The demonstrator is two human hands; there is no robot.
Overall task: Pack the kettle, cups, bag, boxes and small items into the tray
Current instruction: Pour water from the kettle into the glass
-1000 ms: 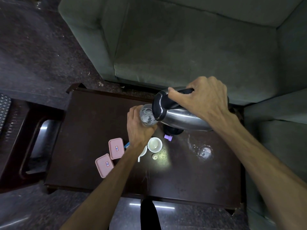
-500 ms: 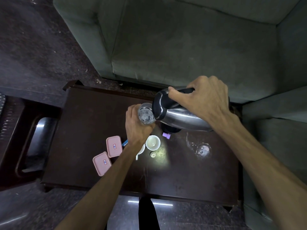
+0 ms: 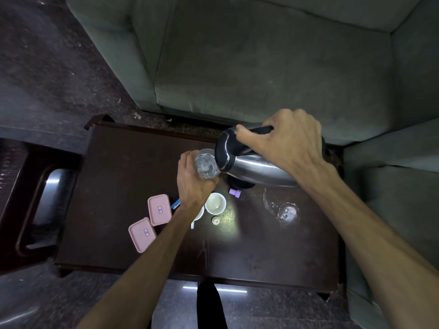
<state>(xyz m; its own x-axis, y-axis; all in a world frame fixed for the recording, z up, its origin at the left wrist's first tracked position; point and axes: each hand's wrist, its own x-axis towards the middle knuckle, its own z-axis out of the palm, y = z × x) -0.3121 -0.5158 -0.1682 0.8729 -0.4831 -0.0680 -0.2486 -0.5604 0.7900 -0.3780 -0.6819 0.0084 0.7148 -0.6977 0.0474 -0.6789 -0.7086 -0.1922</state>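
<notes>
My right hand [image 3: 292, 143] grips the black handle of a steel kettle [image 3: 256, 167], tipped on its side with the spout to the left. My left hand [image 3: 193, 184] holds a clear glass [image 3: 206, 165] right at the spout. Below the glass a white cup [image 3: 215, 203] stands on the dark table [image 3: 118, 181]. Two pink boxes [image 3: 159, 209] [image 3: 142, 234] lie left of my forearm. A second clear glass [image 3: 288, 213] stands at the right. A small purple item [image 3: 235, 193] and a small white cap [image 3: 215, 220] lie near the cup. The kettle's black base [image 3: 238, 185] is half hidden.
A grey-green sofa [image 3: 261, 62] fills the far side and the right. A dark tray with a handle cut-out [image 3: 35, 210] sits at the left of the table. A blue item [image 3: 175, 205] and a white spoon-like piece [image 3: 198, 217] peek out beside my left wrist.
The view has shifted slightly. Both hands hold the same pose, kettle tipped against the glass.
</notes>
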